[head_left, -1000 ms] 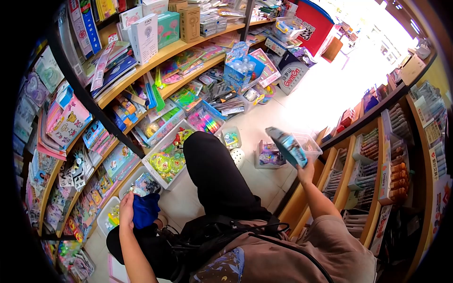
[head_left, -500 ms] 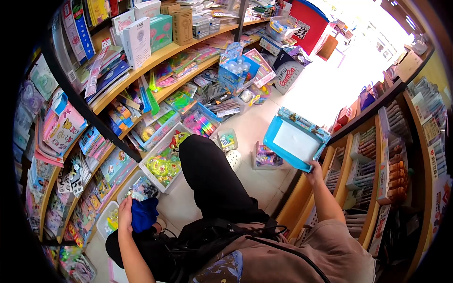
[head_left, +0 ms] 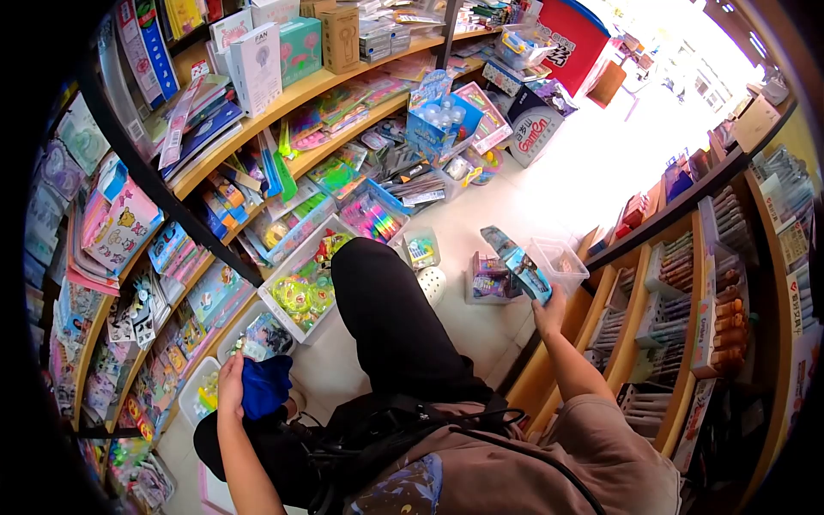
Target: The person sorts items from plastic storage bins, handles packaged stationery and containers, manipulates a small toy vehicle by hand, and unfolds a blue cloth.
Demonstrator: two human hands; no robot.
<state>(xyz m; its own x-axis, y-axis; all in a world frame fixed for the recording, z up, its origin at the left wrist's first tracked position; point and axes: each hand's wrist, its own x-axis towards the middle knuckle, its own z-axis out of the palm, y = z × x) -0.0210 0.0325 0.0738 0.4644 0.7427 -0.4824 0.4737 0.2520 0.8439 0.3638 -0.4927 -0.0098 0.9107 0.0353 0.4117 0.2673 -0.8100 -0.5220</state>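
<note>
My left hand (head_left: 231,388) is closed on a blue cloth (head_left: 267,385) at the lower left, beside my bent leg. My right hand (head_left: 549,311) grips one end of a light-blue box (head_left: 518,264), held up edge-on over the floor near the right-hand shelves. The open inside of the box does not show from here. Just left of the box, a clear bin of purple packets (head_left: 491,280) stands on the floor. Behind it is another clear plastic bin (head_left: 558,259).
Curved wooden shelves (head_left: 322,81) of stationery and toys run along the left. A white bin of green toys (head_left: 302,296) stands by my knee (head_left: 369,266). Pen racks (head_left: 639,318) line the right. A red container (head_left: 566,47) stands at the back.
Half a second ago the blue box showed its open, white inside; it has since turned edge-on and shifted slightly left in my right hand. My left hand stays on the cloth.
</note>
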